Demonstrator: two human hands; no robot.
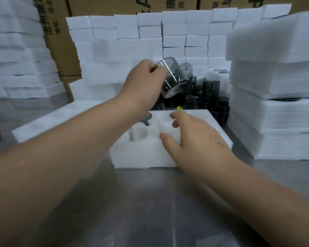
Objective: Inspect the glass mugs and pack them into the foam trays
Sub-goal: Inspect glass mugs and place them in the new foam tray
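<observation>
foam tray (141, 157) on steel table (150, 202): near-left pocket empty, something dark in far-left pocket | my left hand (143, 81) grips tilted smoked glass mug (175, 79) above loose mugs (207, 104) behind tray | my right hand (200, 139) relaxed over tray | foam stacks (275, 113), cartons (61, 41) around

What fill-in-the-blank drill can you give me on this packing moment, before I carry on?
1. The left hand holds a smoky glass mug in the air, ___ rather than upright.
2. The right hand, fingers spread, is at the white ___ tray.
3. The round cavity beside the left forearm is ___.
4. More dark mugs stand ___ the tray, on its far side from the person.

Missing words: tilted; foam; empty; behind.
</observation>
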